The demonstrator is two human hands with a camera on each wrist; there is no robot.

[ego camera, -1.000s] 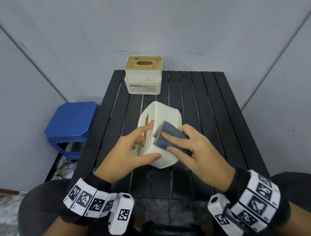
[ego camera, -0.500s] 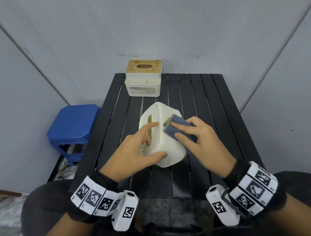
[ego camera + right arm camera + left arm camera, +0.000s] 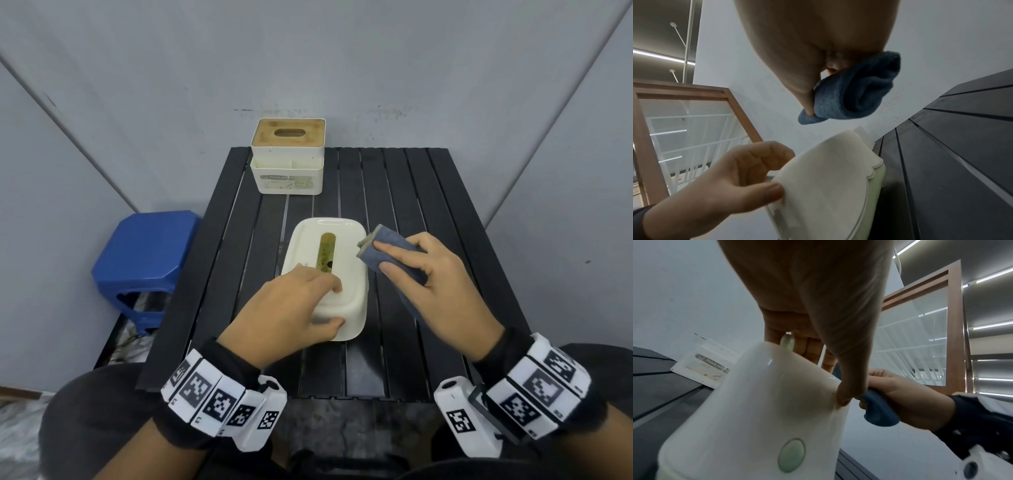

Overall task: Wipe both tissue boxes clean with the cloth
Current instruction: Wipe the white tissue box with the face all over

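Note:
A white rounded tissue box (image 3: 342, 260) lies flat in the middle of the table, its slot facing up. My left hand (image 3: 334, 305) grips its near end, thumb on the near side and fingers on top; the left wrist view shows the box (image 3: 756, 410) right under the palm. My right hand (image 3: 383, 257) holds a folded blue cloth (image 3: 397, 253) just right of the box, lifted off it. In the right wrist view the cloth (image 3: 855, 92) hangs clear above the box (image 3: 828, 186). A second white tissue box (image 3: 287, 171) with a wooden lid stands at the table's far left.
The black slatted table (image 3: 428, 325) is small, with grey walls close behind and on both sides. A blue plastic stool (image 3: 147, 253) stands on the floor to the left of the table.
The white box stood tipped on its side with the cloth rubbing it. It now lies flat, slot up, and my right hand has drawn the cloth off to the right.

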